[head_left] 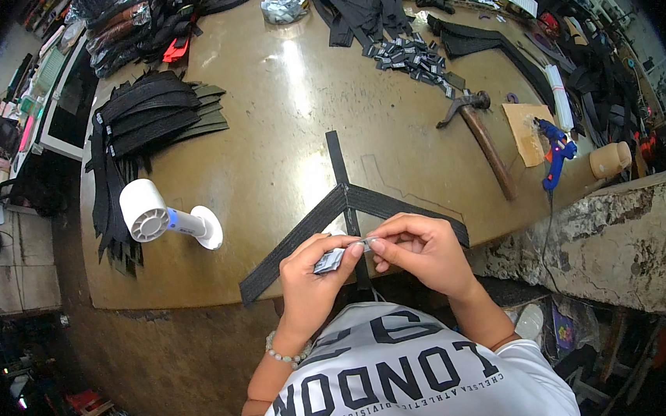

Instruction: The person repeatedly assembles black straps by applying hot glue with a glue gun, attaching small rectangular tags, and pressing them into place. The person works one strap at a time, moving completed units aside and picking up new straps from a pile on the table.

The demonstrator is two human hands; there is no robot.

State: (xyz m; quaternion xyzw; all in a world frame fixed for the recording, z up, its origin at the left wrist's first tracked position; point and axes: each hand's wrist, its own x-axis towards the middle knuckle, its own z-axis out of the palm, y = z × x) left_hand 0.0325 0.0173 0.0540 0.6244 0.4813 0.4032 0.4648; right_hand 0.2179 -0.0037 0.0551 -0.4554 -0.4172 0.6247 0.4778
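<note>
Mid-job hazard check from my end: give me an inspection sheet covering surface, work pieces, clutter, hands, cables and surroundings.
Surface: brown tabletop, glossy, with drawn outlines right of centre.
Work pieces: black strap piece, branched, lying at the near edge; grey labels in hand.
Clutter: white fan and stacked black straps at left; small dark tags, hammer and blue glue gun at right.
Hands: left hand holds the labels; right hand meets its fingertips, grip unclear.
Cables: glue gun cord drops past the table edge; its end can't be traced.
Surroundings: rough pale ledge at right.
</note>
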